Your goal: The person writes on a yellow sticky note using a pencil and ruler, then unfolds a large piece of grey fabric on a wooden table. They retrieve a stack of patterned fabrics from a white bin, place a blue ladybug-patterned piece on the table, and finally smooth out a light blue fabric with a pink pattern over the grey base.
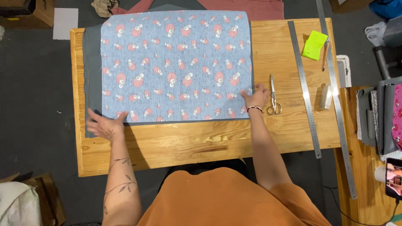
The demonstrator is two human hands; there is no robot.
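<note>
A light blue patterned fabric [176, 62] with red and white shapes lies flat on a larger dark grey fabric [91, 83], both spread over a wooden table [209, 140]. My left hand [104, 124] rests flat, fingers spread, on the near left corner of the grey fabric, touching the blue fabric's corner. My right hand [256, 98] lies flat on the near right corner of the fabrics, fingers apart. Neither hand holds anything. Silver scissors [273, 97] lie just right of my right hand.
Two long metal rulers [305, 88] [337, 109] lie along the table's right side. A green notepad [315, 44], a pencil [325, 56] and a small white block [326, 97] sit there too. Folded fabrics [383, 119] and a phone [394, 178] lie on a side table.
</note>
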